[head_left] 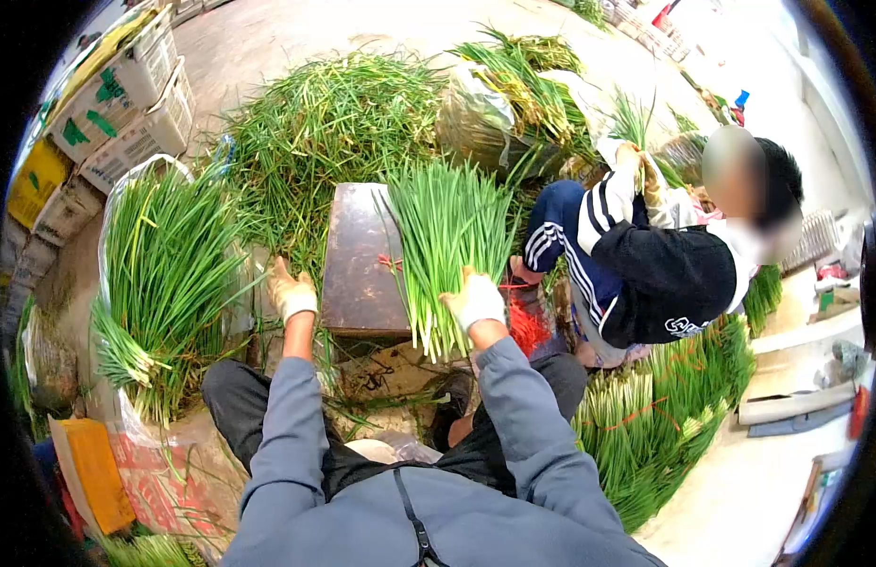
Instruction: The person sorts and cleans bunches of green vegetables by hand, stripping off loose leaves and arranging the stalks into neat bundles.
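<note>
A thick bunch of garlic chives (447,246) lies on a dark wooden box or board (365,255), its pale stem ends toward me. My right hand (476,300), in a whitish glove, is on the lower stems with its thumb across them; some fingers are hidden. A red tie (389,262) sticks out from the bunch's left side. My left hand (292,291), gloved too, is held off the box's left edge with spread fingers and nothing in it. Left of that hand stands a large bag of loose chives (169,274).
Another person (655,246) sits at the right, holding chives. Tied bunches (655,416) lie below that person. Red ties (527,326) hang beside the box. Behind it is a heap of green leaves (334,123). Crates (126,104) are stacked at the upper left.
</note>
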Available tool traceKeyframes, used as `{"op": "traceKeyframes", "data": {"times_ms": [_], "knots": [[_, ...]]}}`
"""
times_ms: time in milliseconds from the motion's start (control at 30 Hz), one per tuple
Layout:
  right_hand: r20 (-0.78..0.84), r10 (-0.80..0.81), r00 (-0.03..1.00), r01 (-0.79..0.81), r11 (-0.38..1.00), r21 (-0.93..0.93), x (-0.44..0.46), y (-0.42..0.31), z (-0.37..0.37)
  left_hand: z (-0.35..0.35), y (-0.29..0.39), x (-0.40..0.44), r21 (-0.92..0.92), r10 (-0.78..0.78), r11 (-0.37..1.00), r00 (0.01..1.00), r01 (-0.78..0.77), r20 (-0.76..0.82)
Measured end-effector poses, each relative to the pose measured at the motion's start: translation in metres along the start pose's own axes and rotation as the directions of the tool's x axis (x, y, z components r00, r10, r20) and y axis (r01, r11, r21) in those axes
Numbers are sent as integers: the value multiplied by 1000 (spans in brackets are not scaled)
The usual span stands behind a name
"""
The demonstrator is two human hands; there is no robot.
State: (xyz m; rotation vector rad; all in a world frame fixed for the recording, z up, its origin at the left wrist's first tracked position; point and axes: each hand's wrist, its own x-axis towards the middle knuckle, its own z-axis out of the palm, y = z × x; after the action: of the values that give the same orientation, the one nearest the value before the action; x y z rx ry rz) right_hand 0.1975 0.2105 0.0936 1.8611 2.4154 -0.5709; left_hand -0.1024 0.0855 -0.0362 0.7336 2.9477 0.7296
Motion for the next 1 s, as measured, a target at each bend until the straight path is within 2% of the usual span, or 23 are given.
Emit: {"op": "traceKeyframes", "data": {"times_ms": [33, 67, 100, 133, 167, 233, 300, 367, 433, 500, 567, 600, 633, 667, 700, 733, 767, 800, 833, 900, 967, 1000], "knots": [[-32, 19, 999, -16, 996, 90, -6, 8, -14, -2, 2, -2, -92, 38, 995, 999, -41, -26], [-172, -7, 985, 42, 979, 201, -2, 32, -6, -6, 3, -6, -274, 94, 955, 992, -115, -87], [-200, 43, 979, -3, 980, 198, 4, 54, 2, -21, 22, -23, -435, 25, 900, 990, 39, 139], [-133, 128, 983, -95, 968, 233, 6, 70, 4, -37, 41, -51, -461, 176, 881, 977, -104, 116], [-66, 209, 976, -185, 947, 261, 8, 83, 7, -27, 49, -74, -443, 256, 884, 948, -150, 190], [41, 270, 962, -272, 934, 233, 11, 100, 25, -10, 72, -117, -360, 251, 929, 855, -82, 453], [157, 224, 962, -260, 925, 277, 21, 112, 48, -4, 92, -142, -310, 292, 941, 793, -138, 535], [135, 281, 950, -308, 914, 264, 22, 110, 61, -2, 113, -155, -257, 293, 952, 743, -167, 602], [123, 303, 945, -327, 892, 313, 20, 102, 66, 6, 132, -158, -208, 251, 966, 747, -153, 615], [35, 187, 982, -189, 937, 292, 25, 94, 78, 13, 148, -153, -233, 256, 962, 769, -142, 586], [-24, 63, 998, -49, 922, 385, 23, 90, 93, 21, 163, -141, -238, 298, 953, 746, -190, 596], [-55, -66, 996, 84, 881, 465, 31, 100, 111, 23, 166, -137, -297, 326, 941, 679, -164, 658], [111, 34, 993, -70, 937, 342, 27, 91, 91, 24, 166, -126, -343, 340, 931, 632, -122, 697], [134, 0, 991, -34, 969, 245, 21, 85, 77, 39, 152, -126, -279, 458, 889, 666, -364, 589], [48, 28, 998, -40, 961, 272, 20, 84, 74, 12, 150, -125, -300, 381, 924, 645, -238, 662], [-38, 55, 998, -41, 953, 300, 19, 85, 72, -3, 141, -119, -329, 391, 919, 630, -219, 671], [-1, 144, 990, -138, 955, 264, 14, 73, 51, -35, 132, -118, -354, 442, 894, 672, -276, 593], [-153, 18, 988, 29, 954, 297, 13, 75, 48, -72, 118, -114, -380, 444, 889, 688, -256, 574], [-468, -157, 870, 195, 980, 34, 24, 92, 75, -92, 94, -108, -415, 476, 865, 722, -282, 501], [-391, -128, 911, 263, 913, 313, -14, 38, 31, -197, 52, -92, -515, 469, 826, 787, -230, 401], [-450, -280, 848, 496, 718, 488, -27, 11, 44, -259, -9, -78, -329, 350, 906, 910, -267, 224], [-368, -340, 865, 496, 685, 533, -34, -8, 51, -282, -50, -75, -509, 288, 805, 951, -305, -115]]}}
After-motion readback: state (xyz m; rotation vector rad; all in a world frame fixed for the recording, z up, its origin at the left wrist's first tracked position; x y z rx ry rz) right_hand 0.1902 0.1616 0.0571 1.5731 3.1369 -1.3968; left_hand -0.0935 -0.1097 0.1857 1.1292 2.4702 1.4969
